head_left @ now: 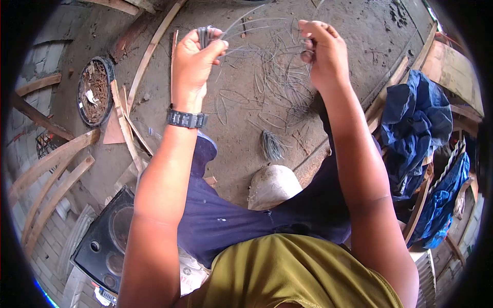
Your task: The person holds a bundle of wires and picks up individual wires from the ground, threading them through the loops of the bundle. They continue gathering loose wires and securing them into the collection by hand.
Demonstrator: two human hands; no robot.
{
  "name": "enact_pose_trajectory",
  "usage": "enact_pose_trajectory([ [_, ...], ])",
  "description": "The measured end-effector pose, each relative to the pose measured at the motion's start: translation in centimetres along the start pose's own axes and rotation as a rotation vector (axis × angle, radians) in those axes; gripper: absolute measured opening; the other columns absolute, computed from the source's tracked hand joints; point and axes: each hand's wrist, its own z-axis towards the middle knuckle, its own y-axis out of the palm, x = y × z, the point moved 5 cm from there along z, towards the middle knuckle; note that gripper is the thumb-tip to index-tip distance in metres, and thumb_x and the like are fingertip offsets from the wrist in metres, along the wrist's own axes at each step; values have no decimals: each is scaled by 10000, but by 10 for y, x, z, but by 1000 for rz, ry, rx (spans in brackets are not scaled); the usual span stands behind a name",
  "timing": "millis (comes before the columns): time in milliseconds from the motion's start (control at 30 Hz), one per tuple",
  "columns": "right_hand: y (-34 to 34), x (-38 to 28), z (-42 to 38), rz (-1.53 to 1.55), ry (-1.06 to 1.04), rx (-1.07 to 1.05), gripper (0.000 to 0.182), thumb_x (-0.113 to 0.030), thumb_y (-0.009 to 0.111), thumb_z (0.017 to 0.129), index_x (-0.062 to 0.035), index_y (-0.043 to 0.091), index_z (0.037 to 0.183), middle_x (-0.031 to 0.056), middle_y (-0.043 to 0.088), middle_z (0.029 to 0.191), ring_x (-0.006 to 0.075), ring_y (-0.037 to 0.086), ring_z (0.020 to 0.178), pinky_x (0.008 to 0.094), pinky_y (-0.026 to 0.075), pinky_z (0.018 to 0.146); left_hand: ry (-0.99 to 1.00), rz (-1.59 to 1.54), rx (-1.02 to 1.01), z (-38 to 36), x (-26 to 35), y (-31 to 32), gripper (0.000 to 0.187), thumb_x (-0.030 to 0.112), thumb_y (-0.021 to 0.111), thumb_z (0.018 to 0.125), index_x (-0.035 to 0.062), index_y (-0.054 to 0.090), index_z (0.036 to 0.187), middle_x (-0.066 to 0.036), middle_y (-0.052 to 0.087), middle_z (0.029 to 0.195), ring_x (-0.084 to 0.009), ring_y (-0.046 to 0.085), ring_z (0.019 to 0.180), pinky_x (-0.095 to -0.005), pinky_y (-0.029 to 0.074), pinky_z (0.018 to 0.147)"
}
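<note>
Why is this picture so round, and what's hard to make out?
Head view: black corners and stretched edges suggest a very wide lens; head view: a blue streak glows at lower left; head view: thin wires on the floor blend into its grey.

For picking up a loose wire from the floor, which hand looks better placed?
Probably the right hand: it shows no bundle and appears nearer the loose wires; the left hand holds a wire bundle.
</note>
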Motion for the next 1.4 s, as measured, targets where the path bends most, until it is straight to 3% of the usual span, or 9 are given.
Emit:
enact_pose_trajectory([
  [233,-18,-12,14,56,4,-4,174,-191,769,825,-119,624,887,-45,581,781,47,477,636,261,372,534,213,-12,55,12,18,-23,211,61,711,893,38,677,1099,-29,722,888,-91,683,797,-229,486,727],
  [600,10,15,1,264,306,-233,121,-225,707,877,-143,618,881,-21,625,713,87,522,583,270,334,506,-63,-270,-201,-10,-8,36,376,57,739,898,9,601,1245,-52,694,1018,-140,663,885,-286,514,851],
  [700,19,18,-10,173,345,-285,120,-227,710,870,-142,632,903,-23,629,710,77,523,582,264,330,496,64,-190,-214,-19,3,50,456,93,816,843,33,571,1223,-78,697,1074,-113,654,885,-263,524,802],
  [767,28,21,-20,212,402,-323,129,-234,713,864,-141,642,916,-28,630,711,70,528,583,263,335,496,171,256,-331,-26,6,58,522,78,831,819,35,543,1252,-68,682,1120,-112,641,951,-271,527,846],
  [833,32,23,-25,221,419,-379,142,-247,714,863,-136,650,926,-33,633,725,75,539,598,258,341,517,79,227,-335,-31,3,61,501,38,795,845,34,560,1287,-66,684,1117,-104,637,989,-277,521,904],
  [1100,3,15,11,311,153,-85,169,-231,721,887,-93,635,931,-7,571,742,128,549,651,334,505,634,-51,23,-393,-30,-6,59,304,56,747,902,36,631,1182,-3,674,936,-66,636,840,-227,516,779],
  [1133,-7,11,15,355,90,14,162,-219,712,906,-97,606,919,-17,533,724,107,498,615,288,452,559,-34,-34,-378,-27,-8,55,282,63,737,912,32,637,1174,-6,671,925,-72,637,835,-239,515,774],
  [1267,-29,-1,33,332,76,-64,187,-258,654,977,-120,593,865,-7,628,760,124,592,701,278,496,657,-110,-271,-325,-16,-14,41,255,80,674,946,11,638,1189,-27,672,893,-131,655,802,-289,524,795],
  [1400,-6,8,19,501,236,-267,165,-198,630,993,-79,570,895,-6,539,775,77,353,581,237,320,497,-180,-400,-276,-15,-21,35,288,87,676,933,4,632,1205,-61,695,941,-162,667,841,-315,530,815],
])
